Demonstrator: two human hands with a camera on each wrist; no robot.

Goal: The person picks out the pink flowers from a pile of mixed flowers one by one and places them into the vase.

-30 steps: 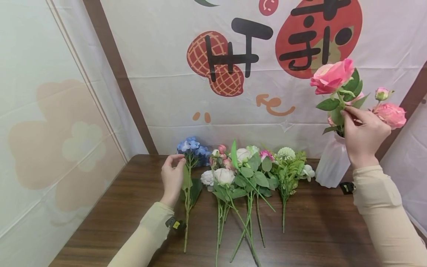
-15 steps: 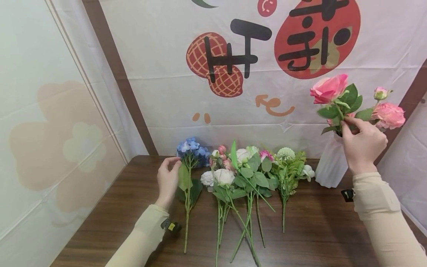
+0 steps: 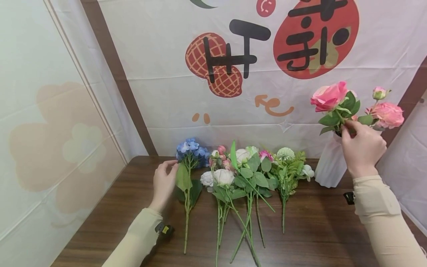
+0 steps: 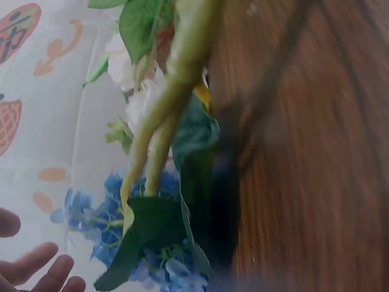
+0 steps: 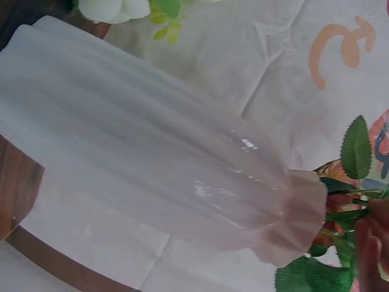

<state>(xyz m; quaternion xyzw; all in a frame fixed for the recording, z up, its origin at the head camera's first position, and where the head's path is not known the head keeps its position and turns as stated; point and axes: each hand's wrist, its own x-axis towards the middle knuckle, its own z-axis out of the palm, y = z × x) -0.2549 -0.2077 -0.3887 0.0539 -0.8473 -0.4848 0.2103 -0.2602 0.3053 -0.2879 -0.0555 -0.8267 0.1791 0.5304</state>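
Observation:
My right hand [image 3: 364, 150] pinches the stem of a pink rose [image 3: 329, 97] just above the mouth of a white fluted vase [image 3: 330, 163]. In the right wrist view, the vase [image 5: 152, 140] has a frilled rim, with green leaves [image 5: 357, 148] and fingers right beside it. A paler pink flower [image 3: 387, 115] and a bud [image 3: 379, 92] also rise over the vase. My left hand [image 3: 163, 185] is beside a blue hydrangea [image 3: 191, 149] lying on the table, its fingers relaxed near a leaf. The left wrist view shows those fingers [image 4: 55, 274] apart from the hydrangea's thick stem [image 4: 182, 73].
Several white roses [image 3: 224, 177] and other stems lie across the middle of the wooden table [image 3: 116, 222]. A green leafy spray [image 3: 285, 178] with a pale round bloom lies nearer the vase. A printed white cloth [image 3: 160, 100] hangs behind the table.
My right hand has lowered the pink rose toward the vase, so its bloom stands lower. My left hand has drawn back to the left from the hydrangea, which stays in place.

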